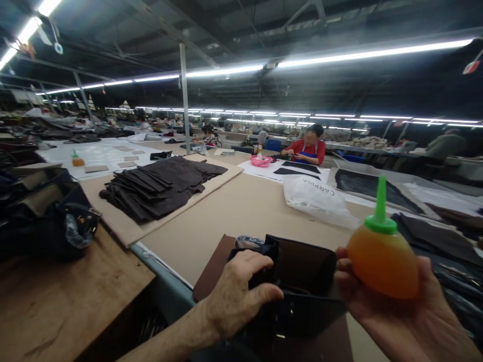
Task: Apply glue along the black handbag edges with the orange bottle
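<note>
My left hand grips the near left side of a black handbag, thumb lying over its edge and fingertips hidden behind it. The bag's mouth gapes, showing a dark brown lining. Clear plastic wraps a part at its far left. In my right hand is a squeeze bottle of orange liquid, held upright to the right of the bag, its green nozzle pointing up. Beneath the bag lies a brown sheet.
Dark leather pieces are stacked on a board at the left. More bags stand on a wooden table. A white plastic bag lies beyond my bag. A co-worker in red sits across the table by a pink basket.
</note>
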The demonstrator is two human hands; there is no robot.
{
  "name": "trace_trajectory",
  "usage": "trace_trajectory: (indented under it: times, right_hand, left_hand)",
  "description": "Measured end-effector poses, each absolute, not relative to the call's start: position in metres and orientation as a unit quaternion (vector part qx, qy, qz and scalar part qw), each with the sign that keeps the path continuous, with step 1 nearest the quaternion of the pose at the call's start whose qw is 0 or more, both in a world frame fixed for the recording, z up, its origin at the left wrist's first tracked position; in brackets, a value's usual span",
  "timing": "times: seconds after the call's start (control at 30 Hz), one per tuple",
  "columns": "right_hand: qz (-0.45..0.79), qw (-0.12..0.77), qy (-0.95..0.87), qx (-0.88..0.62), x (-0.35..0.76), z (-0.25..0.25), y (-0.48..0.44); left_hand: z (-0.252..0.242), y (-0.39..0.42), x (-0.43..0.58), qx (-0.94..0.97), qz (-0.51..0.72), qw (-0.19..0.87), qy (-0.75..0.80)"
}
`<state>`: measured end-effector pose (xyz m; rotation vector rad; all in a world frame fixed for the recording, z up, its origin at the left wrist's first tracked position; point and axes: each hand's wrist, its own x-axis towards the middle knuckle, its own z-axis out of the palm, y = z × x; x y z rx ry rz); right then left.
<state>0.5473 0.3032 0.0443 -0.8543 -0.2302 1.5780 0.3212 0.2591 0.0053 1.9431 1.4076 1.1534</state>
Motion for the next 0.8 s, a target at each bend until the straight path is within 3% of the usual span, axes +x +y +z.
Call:
trace_trajectory:
  times: [0.2, 0.4, 0.63, 0.8]
  right_hand:
    - [0.677, 0.634, -0.135, -0.349, 0.543, 0.053, 0.327]
    - [0.688, 0.628, -0.119, -0.344, 0.546, 0.044, 0.331]
    - [0.706, 0.611, -0.119, -0.337, 0.536, 0.048, 0.316]
    - [0.716, 0.599, -0.108, -0.344, 0.536, 0.049, 0.309]
  left_hand:
    - [0.016, 0.287, 0.331, 0.609, 0.392, 0.258, 0.639]
    - [0.009, 0.319, 0.332, 0.615, 0.246, 0.287, 0.692]
    - [-0.004, 0.355, 0.346, 0.650, 0.176, 0.174, 0.718]
    - [-0.006, 0.370, 0.346, 0.661, 0.136, 0.181, 0.716]
